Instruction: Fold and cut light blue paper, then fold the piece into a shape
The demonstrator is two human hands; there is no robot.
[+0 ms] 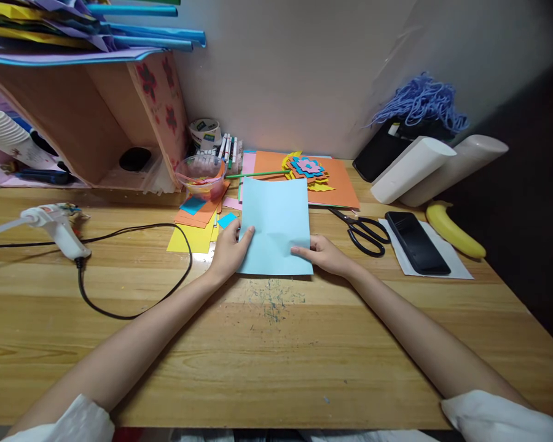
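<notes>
A light blue sheet of paper is held up over the middle of the table, slightly creased. My left hand grips its left edge, thumb on the front and fingers behind. At the lower right edge my right hand pinches the same sheet, its thumb lying across the front. Behind the paper are a layered paper flower with a green stem and a stack of orange sheets. Black-handled scissors lie just right of my right hand.
To the left lie a white glue gun and its looping black cord. Paper scraps and a clear plastic bowl sit beyond my left hand. A phone, a banana and white rolls stand or lie rightward.
</notes>
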